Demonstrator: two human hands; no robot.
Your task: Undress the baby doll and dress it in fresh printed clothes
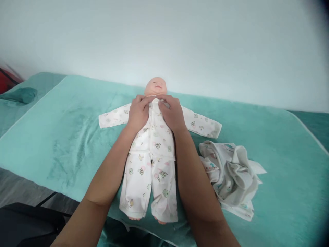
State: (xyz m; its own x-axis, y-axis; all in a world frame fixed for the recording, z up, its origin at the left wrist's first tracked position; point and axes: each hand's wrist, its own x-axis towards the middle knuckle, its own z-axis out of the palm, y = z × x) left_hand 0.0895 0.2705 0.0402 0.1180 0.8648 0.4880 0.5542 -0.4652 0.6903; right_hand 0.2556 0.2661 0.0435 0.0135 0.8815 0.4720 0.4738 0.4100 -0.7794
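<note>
Both forearms ran up from the bottom of the frame to the middle, where the left hand (138,115) and right hand (172,115) met at the neck of a doll (156,85). The doll lay on its back on a teal blanket (64,130). Each hand had its fingers curled narrow, pinching an edge of the collar of the printed top (154,137). Matching trousers (138,181) covered the legs, and the feet lay at the blanket's near edge. A crumpled garment (231,175) lay just right of the right arm.

An uneven pull at the collar could have skewed the front edges or bunched cloth under the chin. A tug towards the camera could have slid the doll off the near edge. The right elbow could have snagged the loose garment.
</note>
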